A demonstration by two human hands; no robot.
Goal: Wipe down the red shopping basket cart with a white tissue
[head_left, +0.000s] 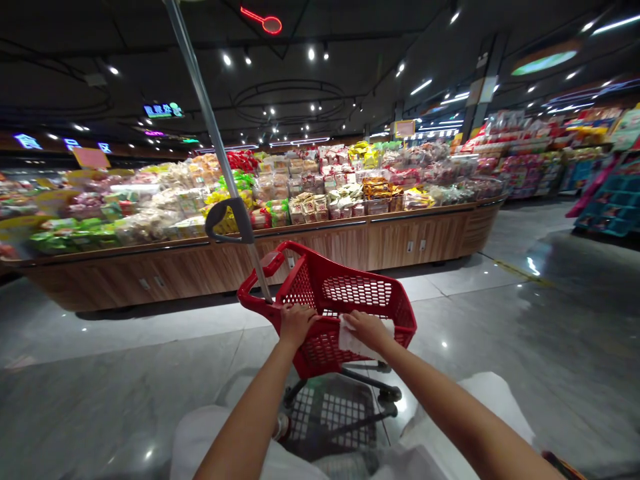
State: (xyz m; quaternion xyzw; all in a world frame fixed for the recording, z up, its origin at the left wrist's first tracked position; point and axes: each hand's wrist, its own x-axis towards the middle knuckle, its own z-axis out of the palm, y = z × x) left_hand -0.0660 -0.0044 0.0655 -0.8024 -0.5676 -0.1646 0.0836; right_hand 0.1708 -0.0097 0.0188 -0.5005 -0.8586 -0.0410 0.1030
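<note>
In the head view a red plastic shopping cart (350, 267) with perforated walls stands in front of me on dark legs and wheels. My left hand (297, 323) is closed over the near rim of its basket, close to the red handle (247, 287). Farther right along that rim, my right hand (369, 328) presses a white cloth or tissue (354, 341) against the basket's side, fingers closed on it. A metal pole (200, 87) with a grey loop grip (230, 221) rises from the handle end.
Behind the cart runs a long wood-panelled display counter (330, 243) heaped with packaged foods (310, 190). Shelves of goods (535, 167) stand at the right, beside a teal rack (607, 200). Glossy grey floor (140, 380) surrounds the cart.
</note>
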